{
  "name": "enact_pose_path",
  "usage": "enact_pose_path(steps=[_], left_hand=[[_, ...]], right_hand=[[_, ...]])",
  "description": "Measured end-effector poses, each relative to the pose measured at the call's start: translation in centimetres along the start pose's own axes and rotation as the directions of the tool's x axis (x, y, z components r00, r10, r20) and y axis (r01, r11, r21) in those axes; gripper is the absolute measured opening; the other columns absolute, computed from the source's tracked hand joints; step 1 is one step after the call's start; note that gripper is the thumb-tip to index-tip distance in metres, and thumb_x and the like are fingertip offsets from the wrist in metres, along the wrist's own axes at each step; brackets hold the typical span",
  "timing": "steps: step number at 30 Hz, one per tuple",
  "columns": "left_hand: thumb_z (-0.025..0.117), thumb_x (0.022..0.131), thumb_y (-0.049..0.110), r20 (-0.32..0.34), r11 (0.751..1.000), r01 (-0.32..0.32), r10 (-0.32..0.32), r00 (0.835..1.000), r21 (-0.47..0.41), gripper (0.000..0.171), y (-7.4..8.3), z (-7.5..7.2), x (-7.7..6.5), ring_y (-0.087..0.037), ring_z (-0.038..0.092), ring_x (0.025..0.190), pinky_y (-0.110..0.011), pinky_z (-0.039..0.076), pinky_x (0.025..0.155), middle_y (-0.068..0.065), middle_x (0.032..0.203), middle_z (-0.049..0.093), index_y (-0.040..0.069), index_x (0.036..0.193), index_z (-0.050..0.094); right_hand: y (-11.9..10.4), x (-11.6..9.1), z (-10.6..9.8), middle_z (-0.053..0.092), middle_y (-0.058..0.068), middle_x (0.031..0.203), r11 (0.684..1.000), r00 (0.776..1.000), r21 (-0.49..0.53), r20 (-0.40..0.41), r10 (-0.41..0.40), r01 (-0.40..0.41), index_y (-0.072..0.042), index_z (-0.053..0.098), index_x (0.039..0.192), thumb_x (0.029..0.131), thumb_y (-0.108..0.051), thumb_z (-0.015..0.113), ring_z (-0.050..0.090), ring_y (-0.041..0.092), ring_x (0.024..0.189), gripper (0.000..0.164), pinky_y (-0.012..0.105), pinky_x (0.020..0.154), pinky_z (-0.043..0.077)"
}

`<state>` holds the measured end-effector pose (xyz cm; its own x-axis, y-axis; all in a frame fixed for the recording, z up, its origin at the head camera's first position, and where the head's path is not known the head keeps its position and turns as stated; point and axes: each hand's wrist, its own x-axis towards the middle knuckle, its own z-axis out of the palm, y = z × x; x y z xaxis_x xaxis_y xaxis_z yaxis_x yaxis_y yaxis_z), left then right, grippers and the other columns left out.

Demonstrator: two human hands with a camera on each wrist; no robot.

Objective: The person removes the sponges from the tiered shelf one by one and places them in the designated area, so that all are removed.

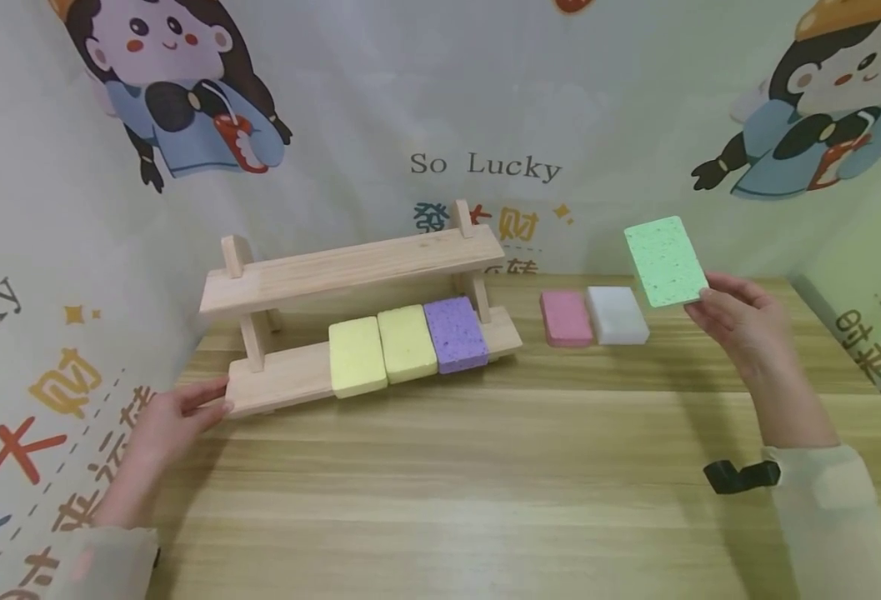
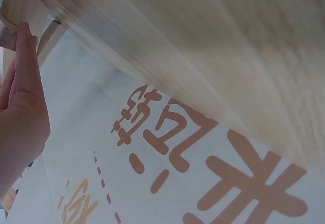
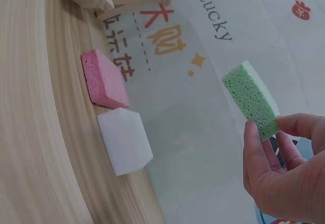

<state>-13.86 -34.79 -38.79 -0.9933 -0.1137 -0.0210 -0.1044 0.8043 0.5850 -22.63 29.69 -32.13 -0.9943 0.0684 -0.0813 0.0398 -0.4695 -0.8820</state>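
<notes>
My right hand (image 1: 743, 321) pinches a green sponge (image 1: 665, 260) by its lower right corner, between thumb and fingers, above the table. The right wrist view shows its porous edge between the fingertips. At the left, my left hand (image 1: 177, 421) holds the end of the lower board of a two-tier wooden rack (image 1: 278, 379). On that board two pale yellow sponges (image 1: 357, 357) and a purple sponge (image 1: 457, 335) lie side by side. A pink sponge (image 1: 566, 318) and a white sponge (image 1: 618, 315) sit close together on the table, right of the rack.
The wood-grain table (image 1: 440, 483) stretches out in front of the rack. Behind and at both sides hangs a printed cloth (image 1: 350, 100) with cartoon figures and lettering. The rack's upper board (image 1: 357, 268) overhangs the back of the lower one.
</notes>
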Motion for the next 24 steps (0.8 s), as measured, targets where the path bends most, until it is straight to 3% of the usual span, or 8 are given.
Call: enact_pose_path(steps=[5,11,12,15,18,24], left_hand=[[0.061,0.1,0.025,0.011,1.0,0.003,-0.003,1.0,-0.006,0.049,-0.1,0.0,-0.1,-0.045,0.063,0.115,-0.025,0.05,0.078,-0.027,0.137,0.056,-0.005,0.137,0.053],[0.06,0.101,0.026,0.015,0.999,0.033,-0.032,0.999,-0.023,0.05,0.0,0.0,-0.2,-0.047,0.06,0.119,-0.052,0.051,0.091,-0.028,0.14,0.052,-0.004,0.14,0.052],[0.06,0.101,0.026,0.014,0.999,0.033,-0.033,0.999,-0.025,0.05,0.1,0.0,-0.2,-0.047,0.06,0.12,-0.052,0.051,0.091,-0.028,0.141,0.052,-0.004,0.14,0.052],[0.061,0.1,0.024,0.006,1.0,0.023,-0.023,1.0,-0.016,0.049,0.1,0.0,-0.1,-0.046,0.061,0.118,-0.034,0.054,0.084,-0.027,0.139,0.054,-0.005,0.139,0.053],[0.062,0.1,0.023,0.0,1.0,0.013,-0.013,1.0,-0.006,0.048,0.0,0.0,0.0,-0.045,0.063,0.116,-0.021,0.048,0.076,-0.027,0.137,0.056,-0.006,0.137,0.054],[0.062,0.099,0.022,-0.004,1.0,0.003,-0.003,1.0,0.0,0.047,0.0,0.0,0.0,-0.045,0.064,0.114,-0.017,0.048,0.074,-0.026,0.136,0.057,-0.006,0.137,0.054]], right_hand=[[-0.3,0.3,-0.4,0.072,0.004,0.086,0.999,1.0,0.036,0.004,0.001,-0.001,-0.007,0.072,0.095,0.092,0.008,0.062,0.073,0.014,0.075,0.019,0.026,0.068,0.06],[-0.4,0.6,-0.9,0.073,0.005,0.084,0.999,1.0,0.051,-0.023,0.018,-0.017,-0.007,0.073,0.093,0.092,0.008,0.061,0.073,0.015,0.074,0.019,0.026,0.067,0.06],[-0.4,0.7,-1.1,0.073,0.004,0.084,0.998,0.999,0.052,-0.032,0.023,-0.022,-0.008,0.073,0.093,0.092,0.007,0.062,0.073,0.015,0.074,0.019,0.026,0.067,0.06],[-0.4,0.8,-1.5,0.071,0.003,0.086,0.998,0.998,0.054,-0.049,0.036,-0.033,-0.008,0.073,0.092,0.092,0.007,0.063,0.073,0.015,0.074,0.018,0.026,0.067,0.06],[-0.3,0.9,-1.9,0.071,0.003,0.085,0.997,0.998,0.062,-0.053,0.041,-0.037,-0.008,0.073,0.091,0.093,0.007,0.062,0.073,0.015,0.074,0.019,0.026,0.066,0.06],[-0.1,1.0,-2.8,0.071,0.004,0.084,0.996,0.998,0.082,-0.056,0.027,-0.022,-0.006,0.075,0.089,0.093,0.009,0.06,0.074,0.015,0.072,0.022,0.025,0.065,0.06]])
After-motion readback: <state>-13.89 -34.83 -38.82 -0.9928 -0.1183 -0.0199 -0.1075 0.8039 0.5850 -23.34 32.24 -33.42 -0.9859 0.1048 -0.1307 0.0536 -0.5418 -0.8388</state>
